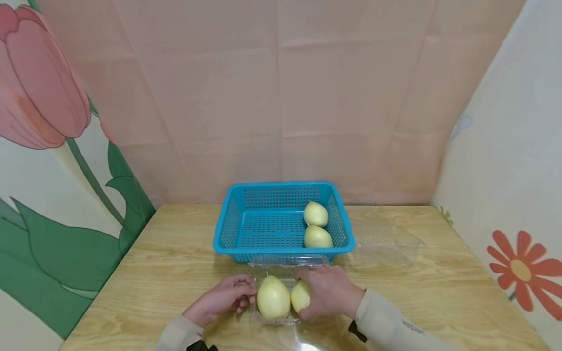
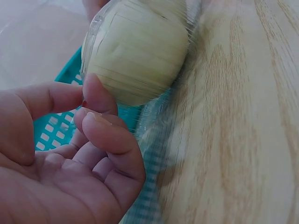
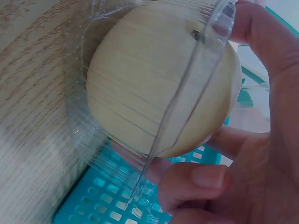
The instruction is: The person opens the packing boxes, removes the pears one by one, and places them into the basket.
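Note:
A clear plastic clamshell box [image 1: 284,273] stands on the table before the basket, holding two pale yellow-green pears. The left pear [image 1: 273,298] lies with its stem toward the basket. My right hand [image 1: 331,292] grips the right pear [image 1: 300,296] from above, covering much of it; in the right wrist view this pear [image 3: 154,79] sits behind the box's ribbed wall, thumb and fingers around its top. My left hand [image 1: 232,295] is at the box's left side. Its thumb and index finger pinch the box rim in the left wrist view, the other fingers curled.
A blue perforated basket [image 1: 221,229] stands directly behind the box. Two more pears, one rear [image 1: 316,214] and one front [image 1: 318,236], lie along its right side. Another clear plastic container [image 1: 388,243] rests on the wooden table [image 1: 175,243] right of the basket.

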